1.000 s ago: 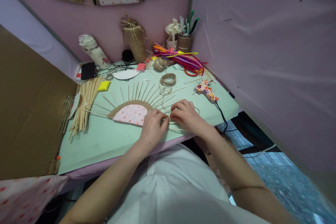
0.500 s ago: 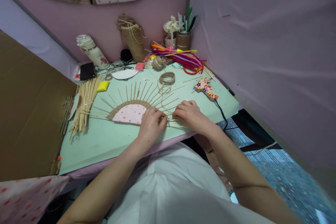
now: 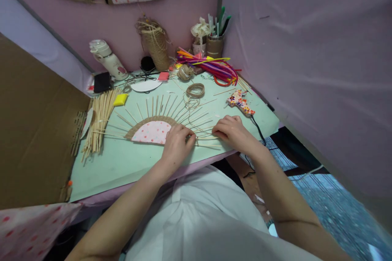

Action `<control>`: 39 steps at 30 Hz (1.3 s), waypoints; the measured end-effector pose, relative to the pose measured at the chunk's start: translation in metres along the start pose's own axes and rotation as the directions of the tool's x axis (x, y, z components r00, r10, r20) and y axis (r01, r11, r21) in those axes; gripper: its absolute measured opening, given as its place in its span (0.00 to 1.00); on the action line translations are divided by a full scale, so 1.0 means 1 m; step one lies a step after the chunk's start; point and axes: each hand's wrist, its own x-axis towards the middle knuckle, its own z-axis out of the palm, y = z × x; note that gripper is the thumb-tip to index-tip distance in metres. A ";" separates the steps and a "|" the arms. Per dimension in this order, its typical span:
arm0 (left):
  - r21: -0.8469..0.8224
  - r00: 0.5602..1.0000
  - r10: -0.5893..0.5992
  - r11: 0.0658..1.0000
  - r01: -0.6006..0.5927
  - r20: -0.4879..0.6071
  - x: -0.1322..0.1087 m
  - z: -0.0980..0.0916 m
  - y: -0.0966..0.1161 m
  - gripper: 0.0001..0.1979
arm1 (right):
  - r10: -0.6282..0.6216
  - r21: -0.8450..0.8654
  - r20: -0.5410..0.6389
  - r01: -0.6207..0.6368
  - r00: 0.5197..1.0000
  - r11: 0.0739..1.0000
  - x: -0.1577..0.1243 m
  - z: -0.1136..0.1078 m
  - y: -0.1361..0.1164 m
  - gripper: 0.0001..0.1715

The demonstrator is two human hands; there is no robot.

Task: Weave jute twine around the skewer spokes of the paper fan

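Well, on my feed the right hand (image 3: 231, 130) has just slid outward, toward three o'clock, while the left hand (image 3: 177, 140) stays put. That widens the gap between them and bares more of the sticks (image 3: 202, 121) there; I judge the left hand is anchoring the work. The half-round fan piece (image 3: 150, 132) lies flat on the green table (image 3: 122, 175), and I take it as my clock's centre. The left hand covers its corner at three o'clock, thumb and forefinger curled close together; the right hand's fingers bend inward by the stick tips. From this far I can't tell whether either is grasping a stick, thread or nothing.

Loose thread (image 3: 192, 105) sprawls over the sticks at two o'clock, and I reckon it could snag. Beyond it sits a twine coil (image 3: 195, 91). Between two and three o'clock lies a flowered glue gun (image 3: 241, 104), its black cord (image 3: 259, 128) dropping past the right hand's far side, so I see little free room outward. A stick bundle (image 3: 99, 120) rests near nine o'clock.
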 end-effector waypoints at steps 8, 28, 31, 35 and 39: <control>-0.010 1.000 0.000 1.000 0.000 0.012 -0.001 -0.001 0.000 0.08 | 0.022 -0.002 -0.019 -0.022 1.000 1.000 -0.001 0.002 -0.002 0.08; -0.036 0.989 0.124 0.992 -0.121 0.076 -0.018 -0.010 -0.007 0.10 | 0.081 0.012 -0.125 -0.080 0.989 0.997 0.005 -0.002 -0.024 0.07; -0.023 0.970 0.210 0.978 -0.209 0.120 -0.021 -0.014 -0.007 0.13 | 0.067 -0.003 -0.097 -0.068 0.993 0.998 0.011 0.004 -0.036 0.08; 0.095 0.949 0.293 0.948 -0.305 0.119 -0.026 -0.014 -0.009 0.16 | 0.077 -0.003 -0.088 -0.077 0.993 0.997 0.019 0.012 -0.045 0.07; 0.142 0.943 0.328 0.932 -0.333 0.059 -0.028 -0.008 -0.011 0.12 | 0.091 0.010 -0.097 -0.091 0.991 0.996 0.022 0.015 -0.048 0.06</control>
